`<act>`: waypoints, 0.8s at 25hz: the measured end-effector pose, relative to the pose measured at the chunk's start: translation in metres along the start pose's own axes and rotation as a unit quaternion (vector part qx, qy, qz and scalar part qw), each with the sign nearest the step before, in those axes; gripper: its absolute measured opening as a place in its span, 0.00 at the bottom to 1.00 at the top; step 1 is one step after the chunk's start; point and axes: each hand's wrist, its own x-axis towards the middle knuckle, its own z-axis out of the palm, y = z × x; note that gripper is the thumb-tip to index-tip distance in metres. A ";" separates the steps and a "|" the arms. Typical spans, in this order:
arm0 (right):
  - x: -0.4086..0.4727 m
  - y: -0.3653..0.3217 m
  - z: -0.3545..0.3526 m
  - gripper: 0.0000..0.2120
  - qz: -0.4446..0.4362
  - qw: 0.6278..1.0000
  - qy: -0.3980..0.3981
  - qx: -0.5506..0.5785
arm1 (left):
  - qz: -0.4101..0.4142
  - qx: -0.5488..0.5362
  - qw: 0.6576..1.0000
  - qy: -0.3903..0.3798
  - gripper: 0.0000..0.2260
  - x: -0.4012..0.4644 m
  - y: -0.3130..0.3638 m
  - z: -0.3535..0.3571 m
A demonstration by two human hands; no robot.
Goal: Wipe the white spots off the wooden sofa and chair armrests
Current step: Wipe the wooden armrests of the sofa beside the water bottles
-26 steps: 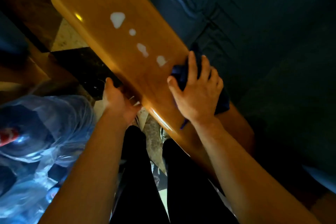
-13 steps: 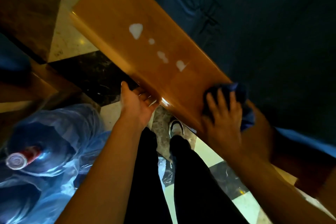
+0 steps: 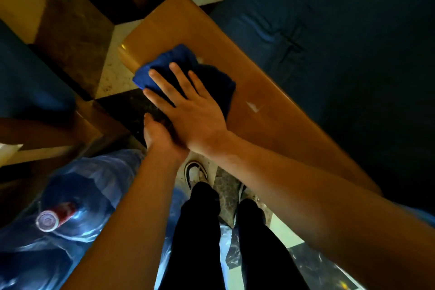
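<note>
Right hand [image 3: 188, 110] flat, fingers spread, pressing a blue cloth [image 3: 188, 73] onto the wooden armrest [image 3: 270, 110], near its far rounded end. Hand is not closed around the cloth, just palm down on it. Left hand [image 3: 160, 136] sits at the armrest's near edge, partly hidden under the right wrist; cannot tell if it grips the edge. One white smear [image 3: 253, 107] shows on the wood just right of the cloth, a fainter fleck at the cloth's top edge. Dark blue cushion [image 3: 329, 42] beside the armrest. Water jug [image 3: 70, 214] in plastic wrap, lower left, red-necked cap; no readable writing anywhere. Black trousers [image 3: 200, 231], sneaker [image 3: 195, 173] on tiled floor [image 3: 110, 73].
</note>
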 end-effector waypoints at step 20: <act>0.159 0.133 -0.019 0.28 0.308 0.900 -0.011 0.309 | -0.046 0.127 0.990 0.029 0.23 0.035 0.040 0.023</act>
